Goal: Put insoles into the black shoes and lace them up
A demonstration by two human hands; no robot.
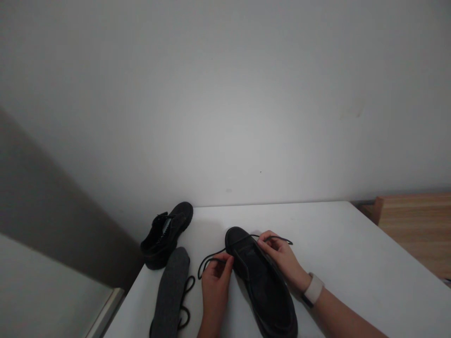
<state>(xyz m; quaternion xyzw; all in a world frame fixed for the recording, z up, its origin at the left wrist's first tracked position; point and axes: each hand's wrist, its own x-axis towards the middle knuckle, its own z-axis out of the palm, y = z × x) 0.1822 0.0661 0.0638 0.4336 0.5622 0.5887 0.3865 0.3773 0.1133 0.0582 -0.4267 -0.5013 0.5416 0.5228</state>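
A black shoe [264, 286] lies on the white table [338, 244], its toe pointing away from me. My left hand [215, 281] is on its left side, fingers pinched on one end of the black shoelace [207, 259], which loops out to the left. My right hand [282, 258], with a pale watch on the wrist, is on the shoe's right side, pinching the lace's other end near the toe; that end trails off to the right.
A second black shoe [167, 234] sits at the table's far left corner. A grey insole [171, 291] and another loose black lace [186, 300] lie near the left edge. Behind stands a white wall; a wooden surface [412, 220] is at the right.
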